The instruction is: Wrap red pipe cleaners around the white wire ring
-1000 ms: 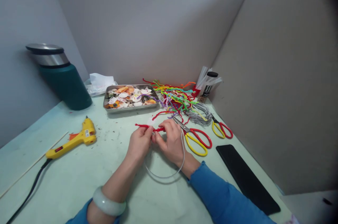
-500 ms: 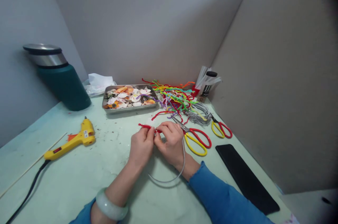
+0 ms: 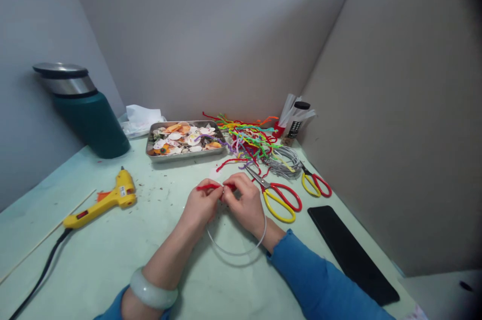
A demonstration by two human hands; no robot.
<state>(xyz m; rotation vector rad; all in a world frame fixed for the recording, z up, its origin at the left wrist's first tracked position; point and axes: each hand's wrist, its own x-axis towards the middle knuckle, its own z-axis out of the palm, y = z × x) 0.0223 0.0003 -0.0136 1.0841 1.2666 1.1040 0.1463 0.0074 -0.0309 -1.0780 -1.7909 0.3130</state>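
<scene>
My left hand (image 3: 201, 202) is closed in a pinch on a red fuzzy strip (image 3: 208, 187), whose end lies across the fingers. My right hand (image 3: 244, 199) pinches the same red material right beside it, and the fingertips of both hands nearly meet. A grey wire (image 3: 236, 254) hangs from the hands in a wide loop below them, just above the table. Where wire and strip meet is hidden by the fingers. Open scissors (image 3: 280, 199) with red and yellow handles lie right of my right hand.
Behind the hands are a metal tray (image 3: 184, 156) of shells, colourful fuzzy strips (image 3: 252, 139) and a wire coil (image 3: 284, 162). A yellow glue gun (image 3: 103, 204) and green bottle (image 3: 90, 121) stand left. Smaller scissors (image 3: 316, 184) and a black slab (image 3: 352, 254) are right.
The wire's loose end has swung up to my left hand, so the wire now forms a fuller loop. My left hand has shifted slightly, and the red strip lies flatter across its fingers.
</scene>
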